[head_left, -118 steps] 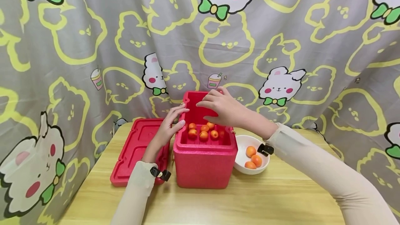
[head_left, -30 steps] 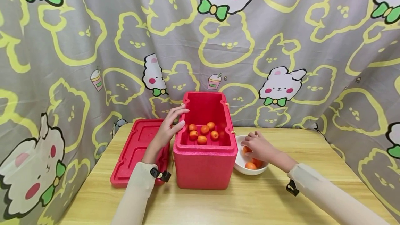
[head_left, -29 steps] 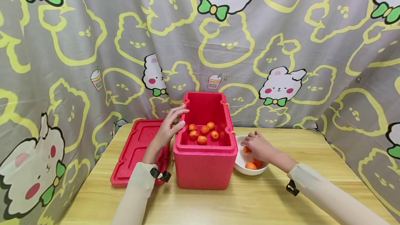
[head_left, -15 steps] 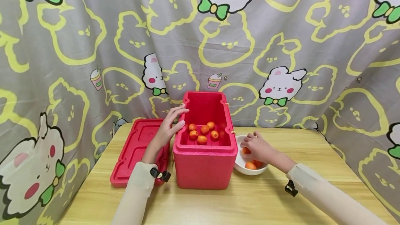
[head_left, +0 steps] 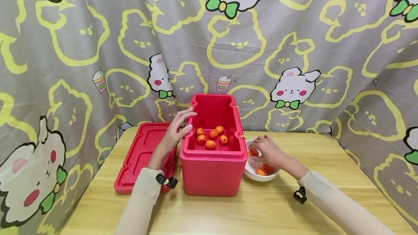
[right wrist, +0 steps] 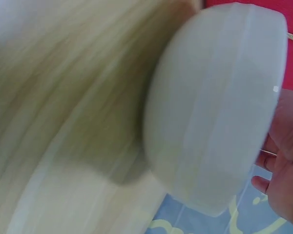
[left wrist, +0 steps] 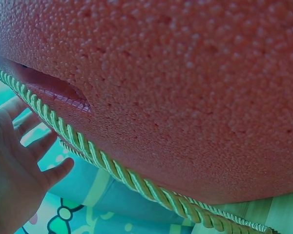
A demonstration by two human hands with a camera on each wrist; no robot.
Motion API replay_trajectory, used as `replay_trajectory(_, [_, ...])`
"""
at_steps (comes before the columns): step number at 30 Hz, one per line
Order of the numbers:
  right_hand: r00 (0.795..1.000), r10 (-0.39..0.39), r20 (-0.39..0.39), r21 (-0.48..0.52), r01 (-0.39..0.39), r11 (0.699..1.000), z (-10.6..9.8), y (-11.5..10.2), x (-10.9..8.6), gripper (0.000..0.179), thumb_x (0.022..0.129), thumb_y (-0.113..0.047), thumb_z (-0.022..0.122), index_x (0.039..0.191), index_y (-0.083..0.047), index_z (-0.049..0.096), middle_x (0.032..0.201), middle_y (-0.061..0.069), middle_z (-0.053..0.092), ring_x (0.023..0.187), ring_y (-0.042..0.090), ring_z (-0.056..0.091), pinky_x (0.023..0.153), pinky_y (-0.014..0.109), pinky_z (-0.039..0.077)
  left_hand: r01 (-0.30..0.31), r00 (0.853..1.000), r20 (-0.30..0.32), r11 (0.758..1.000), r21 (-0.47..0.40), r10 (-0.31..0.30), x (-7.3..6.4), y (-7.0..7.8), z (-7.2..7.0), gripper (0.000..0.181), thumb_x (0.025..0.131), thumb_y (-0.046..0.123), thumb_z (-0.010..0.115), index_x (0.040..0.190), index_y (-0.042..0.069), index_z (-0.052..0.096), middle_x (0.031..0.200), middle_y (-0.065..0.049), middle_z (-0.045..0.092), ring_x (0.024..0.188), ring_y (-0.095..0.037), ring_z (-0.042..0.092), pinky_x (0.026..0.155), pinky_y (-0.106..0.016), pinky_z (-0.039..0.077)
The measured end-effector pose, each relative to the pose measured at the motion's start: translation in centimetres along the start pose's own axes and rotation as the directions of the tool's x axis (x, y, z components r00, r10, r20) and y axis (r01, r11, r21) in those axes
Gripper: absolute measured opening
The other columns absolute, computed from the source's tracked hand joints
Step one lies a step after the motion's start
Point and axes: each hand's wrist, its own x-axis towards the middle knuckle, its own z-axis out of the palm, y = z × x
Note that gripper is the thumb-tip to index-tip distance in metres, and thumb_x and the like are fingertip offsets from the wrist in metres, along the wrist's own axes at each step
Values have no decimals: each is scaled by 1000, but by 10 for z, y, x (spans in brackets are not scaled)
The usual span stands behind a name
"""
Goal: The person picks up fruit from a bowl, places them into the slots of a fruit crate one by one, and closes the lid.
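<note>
A red foam box stands lidless in the middle of the table, with several small orange fruits on its floor. My left hand rests on the box's left rim, fingers extended; the left wrist view shows this hand beside the box wall and a twisted cord. My right hand reaches into the white bowl to the right of the box. It pinches a small orange fruit between fingers and thumb. Other fruits lie in the bowl, partly hidden by the hand.
The red lid lies flat on the table, left of the box. Behind the wooden table hangs a grey patterned curtain. A cord loop sits at the box's right rim.
My right hand has gone from above the box down to the bowl, and now shifts slightly up and left with a fruit. One more fruit shows in the box. The left hand stays put.
</note>
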Motion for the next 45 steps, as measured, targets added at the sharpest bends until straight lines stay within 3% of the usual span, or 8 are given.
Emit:
replay_trajectory(6, [997, 71, -33, 80, -68, 994, -15, -1, 8, 26, 77, -21, 89, 98, -11, 78, 93, 2, 75, 95, 23, 60, 91, 54, 39, -5, 1000, -1, 1000, 3, 5, 2, -1, 0, 48, 96, 19, 56, 144, 15, 56, 160, -7, 39, 148, -24, 34, 117, -62, 34])
replay_trajectory(18, [968, 179, -177, 176, -147, 973, -44, 1, 14, 33, 77, -20, 90, 103, -6, 77, 98, 8, 76, 99, 26, 60, 92, 51, 31, -3, 1000, 4, 1000, -7, 4, 3, 2, 1, 48, 96, 20, 56, 144, 14, 56, 160, -6, 39, 149, -23, 34, 116, -64, 35])
replay_trajectory(32, [926, 215, -311, 222, -149, 964, -74, -7, 28, 33, 77, -17, 89, 106, -6, 77, 101, 10, 76, 98, 28, 59, 93, 53, 32, -4, 1000, -2, 1000, 4, 4, 1, 1, 1, 49, 96, 21, 57, 144, 16, 56, 160, -6, 39, 148, -22, 34, 116, -62, 36])
replay_trajectory(45, [874, 222, -433, 293, -96, 951, -111, -21, 40, 39, 75, -11, 89, 111, -7, 75, 108, 14, 75, 105, 27, 57, 95, 54, 32, 3, 1000, -14, 1000, -13, -4, -1, 1, 1, 47, 96, 20, 56, 142, 15, 57, 159, -8, 41, 150, -23, 33, 120, -62, 29])
